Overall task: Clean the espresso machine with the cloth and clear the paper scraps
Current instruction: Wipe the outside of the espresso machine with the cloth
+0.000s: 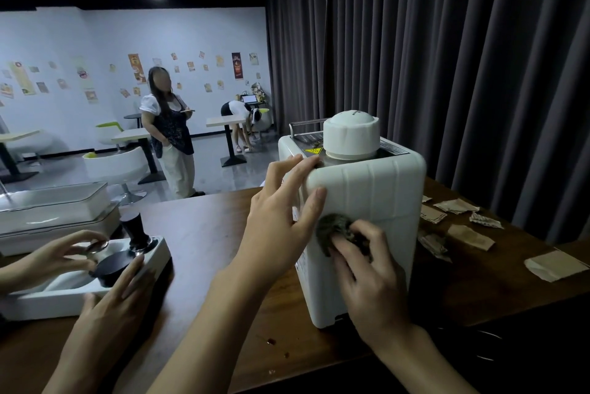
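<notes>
The right hand (367, 266) curls over the cloth (335, 227) and presses it flat against the near side wall of the machine (367, 189), about halfway up. The cloth is a dark, bunched wad that shows just past the fingertips; it looks soft and light, so it should mould to the ribbed panel and is best held balled under the palm as it is here.

Up and to the left of that hand, the left hand (281, 208) lies open with straight, spread fingers on the machine's upper near corner, bracing it. The casing looks smooth, stiff and rather slippery. I judge the box tall enough to slide or rock under a hard rub, so the top corner is a sound place to steady it.

Beyond the right hand, past the machine's far edge, the scraps (469, 235) lie scattered on the table (223, 234). They appear thin, flat and very light: easier to sweep together than to pinch singly.

Far to the left of the left hand, another person's hands (118, 285) work at a white tray (64, 298).
</notes>
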